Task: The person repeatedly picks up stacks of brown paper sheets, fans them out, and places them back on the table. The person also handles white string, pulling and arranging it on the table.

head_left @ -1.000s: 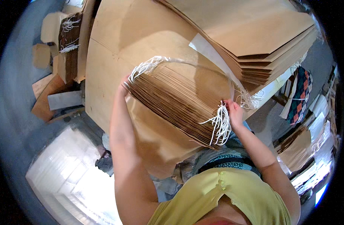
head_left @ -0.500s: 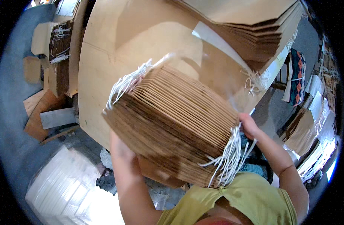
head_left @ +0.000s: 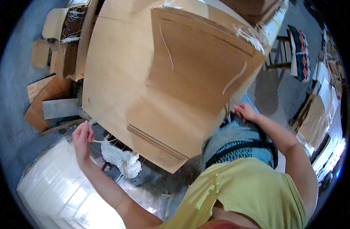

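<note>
A stack of brown paper bags lies on the table, its near folded flap reaching over the front edge. Two white cord handles rest on the top bag. To the left of the table's near corner, my left hand is closed in a pinch on a white cord, partly blurred. A bunch of white cords hangs just below and right of that hand. My right hand is curled closed beside the stack's right edge, above my lap; what its fingers hold, if anything, is hidden.
Another brown stack sits at the table's far right. A stool with a patterned cushion stands to the right. Plastic-wrapped white material lies at lower left. Bundled bags and boards are along the left.
The stack of paper bags has gone from my two hands onto the table, lying flat. My left hand has moved out left to the white cords; my right hand stays near the right edge.
</note>
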`<state>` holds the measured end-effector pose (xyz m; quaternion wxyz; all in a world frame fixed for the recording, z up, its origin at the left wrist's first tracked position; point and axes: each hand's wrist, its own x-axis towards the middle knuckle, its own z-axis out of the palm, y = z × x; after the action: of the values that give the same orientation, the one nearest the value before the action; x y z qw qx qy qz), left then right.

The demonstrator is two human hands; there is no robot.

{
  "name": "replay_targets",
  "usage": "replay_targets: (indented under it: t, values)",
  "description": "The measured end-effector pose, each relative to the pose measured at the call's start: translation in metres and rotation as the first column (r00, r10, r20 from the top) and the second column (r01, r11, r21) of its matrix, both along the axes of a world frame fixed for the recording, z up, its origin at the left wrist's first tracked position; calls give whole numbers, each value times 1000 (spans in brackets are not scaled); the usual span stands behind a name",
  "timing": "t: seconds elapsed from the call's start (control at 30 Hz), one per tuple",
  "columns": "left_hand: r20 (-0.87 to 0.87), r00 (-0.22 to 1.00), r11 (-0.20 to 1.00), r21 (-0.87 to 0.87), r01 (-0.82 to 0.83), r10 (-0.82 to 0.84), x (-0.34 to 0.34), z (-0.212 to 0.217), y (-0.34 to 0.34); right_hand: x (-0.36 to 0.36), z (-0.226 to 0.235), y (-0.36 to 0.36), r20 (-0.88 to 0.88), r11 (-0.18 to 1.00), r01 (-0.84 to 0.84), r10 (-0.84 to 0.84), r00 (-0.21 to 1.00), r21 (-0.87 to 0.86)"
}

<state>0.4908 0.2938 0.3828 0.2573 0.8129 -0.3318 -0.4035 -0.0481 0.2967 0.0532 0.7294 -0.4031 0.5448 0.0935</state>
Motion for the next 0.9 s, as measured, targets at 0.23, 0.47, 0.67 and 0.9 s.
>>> replay_targets:
  t: [0.23, 0.47, 0.67, 0.9]
  values:
    - [-100, 433, 442, -307, 843, -896, -221, -1, 9, 18, -19, 57, 0, 963, 108, -112, 994, -246]
    - [-275, 414, 459, -127, 879, -868, -308, -234, 38, -34, 19, 143, 224, 886, 456, -429, 875, -81]
    - [-4, 63, 63, 61, 996, -998, -316, -301, 40, -64, 92, 164, 395, 747, 665, -613, 685, 4]
    - [-52, 115, 114, 31, 993, -992, -314, -323, 35, -67, -4, 127, 609, 391, 854, -785, 114, 344]
